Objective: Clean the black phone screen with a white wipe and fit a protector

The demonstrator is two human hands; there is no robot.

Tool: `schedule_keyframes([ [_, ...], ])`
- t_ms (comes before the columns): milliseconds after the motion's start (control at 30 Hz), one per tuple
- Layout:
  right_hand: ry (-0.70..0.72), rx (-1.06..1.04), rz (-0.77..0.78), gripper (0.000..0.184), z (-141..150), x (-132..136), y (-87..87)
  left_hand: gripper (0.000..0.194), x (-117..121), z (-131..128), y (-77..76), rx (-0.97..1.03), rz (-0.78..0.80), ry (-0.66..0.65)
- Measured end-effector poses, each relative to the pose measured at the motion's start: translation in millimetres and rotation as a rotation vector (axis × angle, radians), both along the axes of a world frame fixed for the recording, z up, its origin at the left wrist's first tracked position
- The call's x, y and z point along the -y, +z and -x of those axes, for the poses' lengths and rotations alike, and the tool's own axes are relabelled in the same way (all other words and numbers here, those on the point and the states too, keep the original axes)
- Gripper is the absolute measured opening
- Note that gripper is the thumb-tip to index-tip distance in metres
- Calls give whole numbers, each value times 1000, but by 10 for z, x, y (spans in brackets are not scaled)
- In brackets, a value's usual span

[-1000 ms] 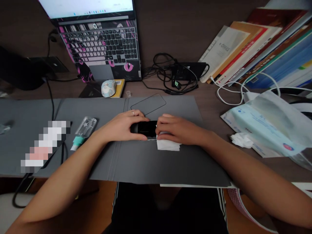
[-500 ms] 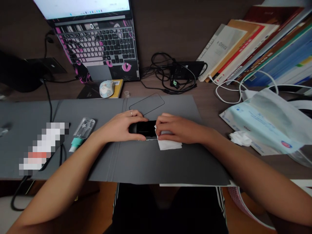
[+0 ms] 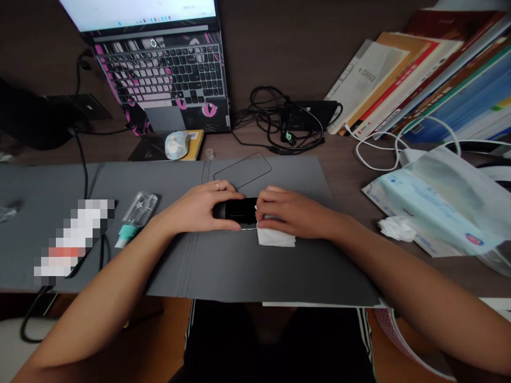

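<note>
A black smartphone point(image 3: 240, 211) lies flat on the grey desk mat, its long side running left to right. My left hand point(image 3: 203, 207), with a ring on one finger, grips its left end between thumb and fingers. Over the phone's right end, my right hand point(image 3: 285, 208) presses a folded white tissue point(image 3: 276, 238) with bunched fingers; that end of the phone is hidden. Just beyond the hands rests a clear screen protector point(image 3: 243, 170) with a thin black border.
On the left are a clear spray bottle point(image 3: 138, 211) and a blurred-out object point(image 3: 74, 239) with a cable. Behind stand a laptop point(image 3: 159, 74), a mouse point(image 3: 176, 145) and a charger point(image 3: 307, 114). To the right are a tissue pack point(image 3: 439, 197), a crumpled tissue point(image 3: 397, 229) and leaning books point(image 3: 415, 85).
The view has shifted slightly. My right hand and the tissue have moved a very little to the left relative to the phone; my left hand keeps its hold.
</note>
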State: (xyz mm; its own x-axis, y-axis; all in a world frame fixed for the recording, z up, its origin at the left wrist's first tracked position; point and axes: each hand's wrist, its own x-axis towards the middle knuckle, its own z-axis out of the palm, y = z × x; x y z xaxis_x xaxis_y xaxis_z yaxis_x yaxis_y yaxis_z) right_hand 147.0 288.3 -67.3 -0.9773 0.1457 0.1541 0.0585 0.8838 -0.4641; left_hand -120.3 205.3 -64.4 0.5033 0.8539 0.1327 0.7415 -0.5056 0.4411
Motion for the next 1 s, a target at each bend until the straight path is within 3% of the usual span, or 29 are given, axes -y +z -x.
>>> schedule_keyframes([
  [1000, 22, 13, -10, 23, -12, -24, 6, 61, 9, -2, 4, -7, 9, 4],
])
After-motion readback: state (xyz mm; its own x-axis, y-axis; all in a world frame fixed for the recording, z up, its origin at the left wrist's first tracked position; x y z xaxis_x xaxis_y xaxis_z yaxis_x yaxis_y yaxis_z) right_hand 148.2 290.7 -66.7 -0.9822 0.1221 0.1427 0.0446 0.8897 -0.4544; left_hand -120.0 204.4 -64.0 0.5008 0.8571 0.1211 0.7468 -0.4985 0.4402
